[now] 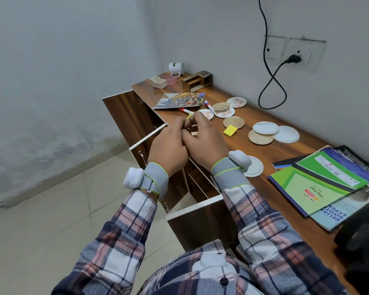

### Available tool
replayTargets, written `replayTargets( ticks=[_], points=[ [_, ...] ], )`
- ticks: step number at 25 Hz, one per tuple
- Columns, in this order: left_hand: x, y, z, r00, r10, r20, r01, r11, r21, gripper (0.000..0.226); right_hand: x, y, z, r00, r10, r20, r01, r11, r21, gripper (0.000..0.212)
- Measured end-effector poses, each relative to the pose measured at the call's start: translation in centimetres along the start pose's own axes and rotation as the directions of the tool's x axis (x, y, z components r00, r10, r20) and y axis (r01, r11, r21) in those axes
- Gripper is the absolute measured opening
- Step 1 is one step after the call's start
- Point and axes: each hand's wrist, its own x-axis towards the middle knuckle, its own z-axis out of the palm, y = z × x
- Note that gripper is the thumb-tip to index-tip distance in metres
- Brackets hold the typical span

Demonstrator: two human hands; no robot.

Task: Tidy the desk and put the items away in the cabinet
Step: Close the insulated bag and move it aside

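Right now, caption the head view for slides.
The left hand and right hand meet above the open cabinet; coasters and notebooks litter the desk.

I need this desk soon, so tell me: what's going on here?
A person stands at the desk, left hand and right hand bunched together over its front edge, fingers curled; whether they hold anything is hidden. On top lie coasters, two markers, a yellow sticky pad and notebooks. The cabinet doors below stand open.

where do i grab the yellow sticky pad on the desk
Pinch the yellow sticky pad by its left and right edges, coming straight down from above: it lies flat on the desk, and a wooden coaster crowds its far edge.
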Motion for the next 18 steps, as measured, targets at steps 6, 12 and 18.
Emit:
replayTargets(
  ticks=[6, 12, 18],
  points=[
    [0.7, -0.5, 1.5, 0.999, 0.002, 0.041, 0.0, 0.998, -0.06, 0.03, -0.1, 1.0, 0.0, 0.998, 0.063, -0.013, -0.063, 0.998, -0.003, 0.01],
    [2.0, -0.1, 5.7, 0.989, 0.075, 0.127, -0.057, 0.988, -0.146, 0.044, -0.6, 3.9, -2.1, 0.972, 0.216, -0.091, -0.221, 0.974, -0.043, 0.014],
    [2.2, 4.1, 11.3, 0.918, 0.269, 0.291, -0.167, 0.929, -0.331, 0.05, -3.6, 8.0, -6.6, 0.873, 0.401, -0.277, -0.44, 0.893, -0.097, 0.014]
  ],
)
